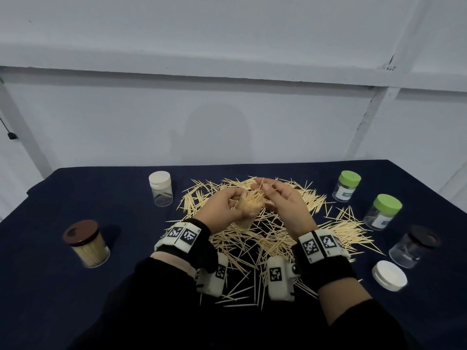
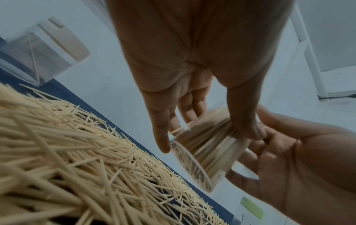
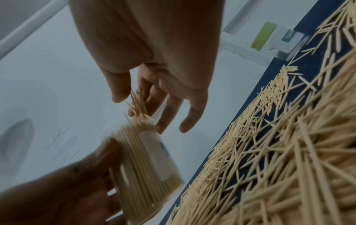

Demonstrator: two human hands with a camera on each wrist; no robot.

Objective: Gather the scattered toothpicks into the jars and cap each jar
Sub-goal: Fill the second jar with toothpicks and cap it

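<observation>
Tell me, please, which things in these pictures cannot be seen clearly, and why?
- Label on the held jar: right wrist view, motion blur.
- Contents of the dark-lidded jar: head view, too dark and small.
- Label text on the green-lidded jars: head view, too small.
- How the right hand grips its toothpicks: fingers overlap, blurred.
- The left hand covers part of the jar.

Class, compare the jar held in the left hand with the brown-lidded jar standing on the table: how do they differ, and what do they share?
The held jar is uncapped; the brown-lidded jar is capped. The held jar is tilted in the left hand, above the table; the brown-lidded jar stands upright on the cloth, untouched. Both are clear and packed with toothpicks.
</observation>
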